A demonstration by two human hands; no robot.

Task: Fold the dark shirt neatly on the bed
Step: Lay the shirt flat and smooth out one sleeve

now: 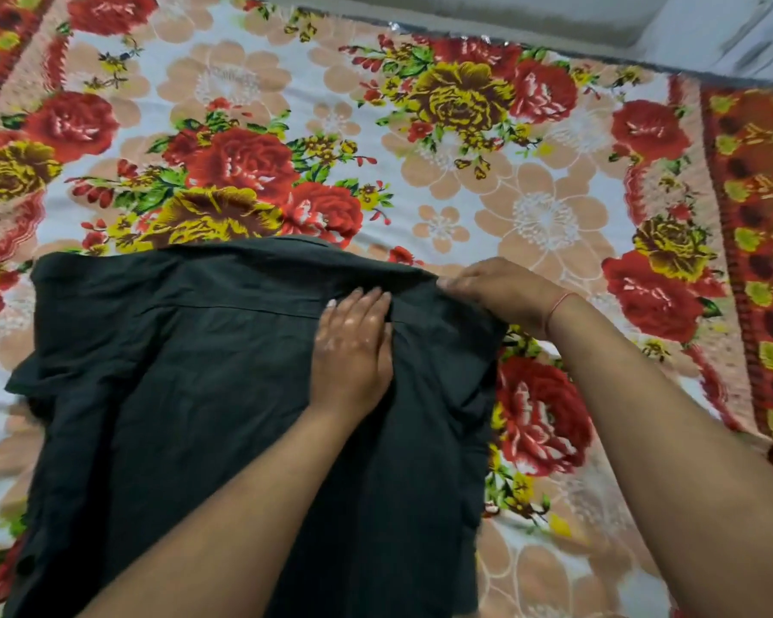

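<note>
From my head view I see the dark shirt (188, 385) spread across the near left part of the bed (532, 180), lying on a bedsheet (376, 140) printed with red and yellow roses and peach blossoms. The shirt's far edge runs roughly level across the middle of the view, and its cloth is wrinkled, with a horizontal seam showing below that edge. Its left side bunches into a loose flap, and the right side hangs in soft folds over the roses.

My left hand (353, 345) lies flat, palm down, on the shirt near its upper right part, fingers straight and together, pressing the cloth and holding nothing. My right hand (496, 287) sits at the shirt's upper right corner, just beside the left hand; its fingers curl over the edge of the cloth there, and I take it as gripping that corner, though the fingertips are partly hidden. A thin red thread (558, 305) circles the right wrist.

Along the right side of the bed runs an orange patterned border (759, 207), and a pale wall (643, 24) shows beyond the far edge.
</note>
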